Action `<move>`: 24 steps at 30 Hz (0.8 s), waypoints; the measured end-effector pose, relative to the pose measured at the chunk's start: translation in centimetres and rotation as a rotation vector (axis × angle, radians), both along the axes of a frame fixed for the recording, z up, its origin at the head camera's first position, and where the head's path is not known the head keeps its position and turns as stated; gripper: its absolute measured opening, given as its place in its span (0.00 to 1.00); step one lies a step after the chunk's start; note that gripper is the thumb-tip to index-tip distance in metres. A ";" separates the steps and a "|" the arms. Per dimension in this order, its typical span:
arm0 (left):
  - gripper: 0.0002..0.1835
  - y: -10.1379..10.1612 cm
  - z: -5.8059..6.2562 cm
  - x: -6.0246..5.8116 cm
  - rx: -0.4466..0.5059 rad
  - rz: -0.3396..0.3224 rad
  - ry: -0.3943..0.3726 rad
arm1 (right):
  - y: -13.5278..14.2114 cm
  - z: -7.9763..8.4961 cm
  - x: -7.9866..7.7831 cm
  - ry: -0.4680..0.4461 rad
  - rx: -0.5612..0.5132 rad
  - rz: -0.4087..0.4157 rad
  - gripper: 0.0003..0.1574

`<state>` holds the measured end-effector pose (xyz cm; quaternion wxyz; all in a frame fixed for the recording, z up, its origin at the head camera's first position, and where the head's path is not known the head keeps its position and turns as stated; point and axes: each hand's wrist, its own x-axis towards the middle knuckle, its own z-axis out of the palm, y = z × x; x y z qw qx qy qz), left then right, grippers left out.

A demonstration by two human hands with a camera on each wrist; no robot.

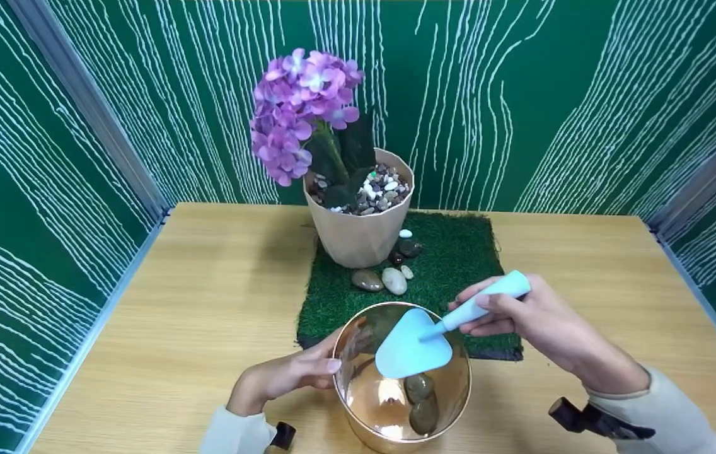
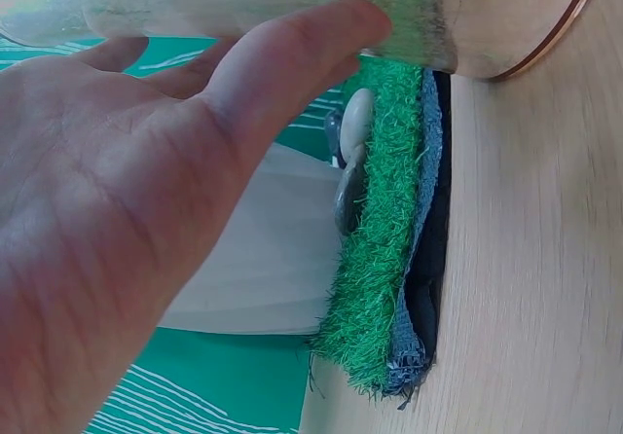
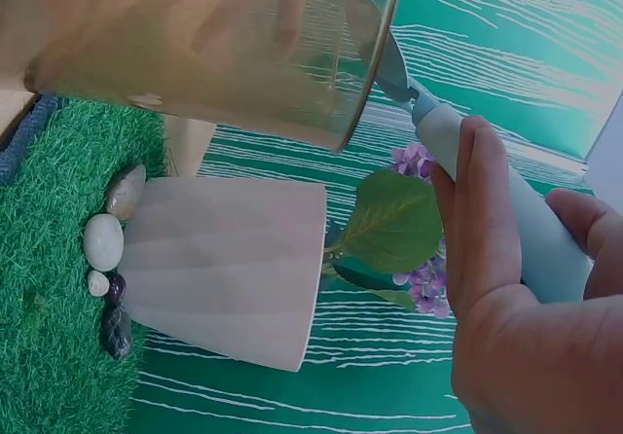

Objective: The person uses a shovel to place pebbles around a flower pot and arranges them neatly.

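Note:
My right hand [image 1: 528, 321] grips a light blue hand trowel [image 1: 413, 345] by its handle. Its blade hangs over the mouth of a clear amber container [image 1: 364, 416], partly inside the rim. Two dark brown stones [image 1: 422, 416] lie at the bottom of that container. With thumb and fingers round its side, my left hand [image 1: 295, 372] holds the container from the left; some of those fingers are behind the wall. The right wrist view shows the trowel handle [image 3: 545, 239] wrapped by the fingers, and the blade just past the rim.
Behind the container, a beige flowerpot [image 1: 361, 236] filled with small pebbles holds a purple hydrangea [image 1: 304, 113]. It stands on a green turf mat [image 1: 459, 271], with several smooth stones [image 1: 394, 281] around its foot. Green panels with white lines enclose the wooden table [image 1: 207, 284].

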<state>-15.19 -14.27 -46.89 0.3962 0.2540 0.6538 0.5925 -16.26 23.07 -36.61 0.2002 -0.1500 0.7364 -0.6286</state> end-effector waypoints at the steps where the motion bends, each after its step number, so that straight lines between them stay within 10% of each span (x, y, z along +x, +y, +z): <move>1: 0.47 0.0 0.0 0.0 0.002 0.001 0.001 | 0.0 0.0 0.0 0.006 -0.001 0.008 0.21; 24: 0.47 -0.1 0.3 0.1 -0.029 0.030 -0.029 | -2.8 0.0 1.5 0.471 0.307 0.212 0.11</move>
